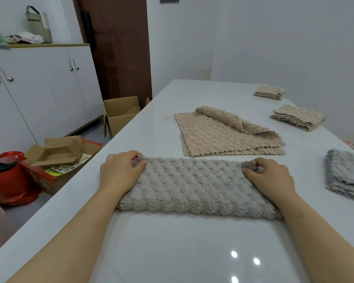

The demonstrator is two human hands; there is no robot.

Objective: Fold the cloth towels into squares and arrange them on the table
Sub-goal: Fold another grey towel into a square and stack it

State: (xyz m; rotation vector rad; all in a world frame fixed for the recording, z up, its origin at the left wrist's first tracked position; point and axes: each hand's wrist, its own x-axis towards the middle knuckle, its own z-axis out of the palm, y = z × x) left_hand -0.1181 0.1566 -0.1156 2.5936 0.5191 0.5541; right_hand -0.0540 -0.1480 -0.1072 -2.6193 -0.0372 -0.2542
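Note:
A grey towel point(194, 184) lies folded in a long strip across the white table point(172, 252), close in front of me. My left hand point(121, 170) pinches its far left corner and my right hand point(272, 176) pinches its far right corner. Behind it lies a pile of unfolded beige towels point(223, 137), the top one with its far edge rolled over. A folded grey stack point(345, 176) sits at the right edge. Two folded beige stacks rest further back on the right, one nearer point(298, 117) and one farther point(269, 92).
The table's left edge runs diagonally; beyond it on the floor are a red bag point(10, 176), flattened and open cardboard boxes point(119, 115) and a white cabinet point(39, 88). A brown door point(119, 48) stands behind. The wall is close on the right.

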